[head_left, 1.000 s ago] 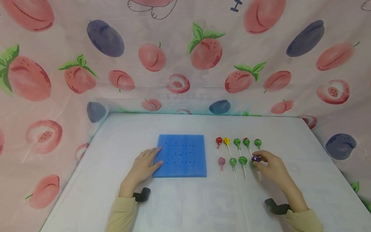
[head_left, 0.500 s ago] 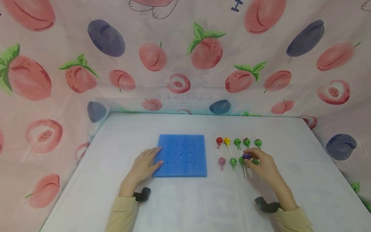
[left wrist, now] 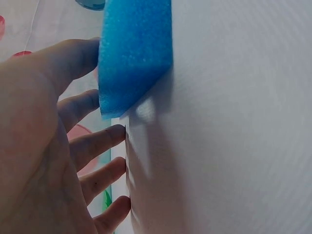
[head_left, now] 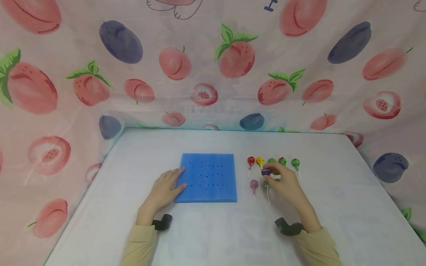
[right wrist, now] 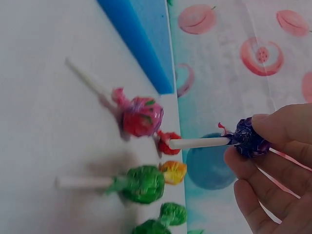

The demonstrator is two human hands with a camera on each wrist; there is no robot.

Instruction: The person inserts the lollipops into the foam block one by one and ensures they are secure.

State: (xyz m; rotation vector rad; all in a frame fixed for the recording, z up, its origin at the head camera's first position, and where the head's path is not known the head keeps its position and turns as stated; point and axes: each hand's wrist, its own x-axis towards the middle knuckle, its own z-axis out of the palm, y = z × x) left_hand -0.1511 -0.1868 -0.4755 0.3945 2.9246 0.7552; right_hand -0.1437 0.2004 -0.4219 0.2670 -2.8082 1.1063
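Note:
My right hand (head_left: 286,182) pinches a purple-wrapped lollipop (right wrist: 251,139) by its candy head, between thumb and fingers. In the right wrist view its white stick points away from the palm, held above the table. Beneath this hand lie green lollipops (right wrist: 144,184), partly hidden in the head view. My left hand (head_left: 164,187) lies along the left edge of a blue foam block (head_left: 213,178) with rows of small holes in its top. Its thumb and index finger touch the foam, and in the left wrist view the fingers (left wrist: 100,144) are spread and nearly straight.
A red lollipop (head_left: 251,160), a yellow one (head_left: 259,161) and several green ones form the back row right of the block. A pink lollipop (head_left: 254,184) lies in the front row. Fruit-printed cloth (head_left: 204,74) hangs behind the white table (head_left: 206,232).
My right hand has moved left with the purple lollipop, from the right end of the rows to above the middle ones. The left hand has stayed on the foam block.

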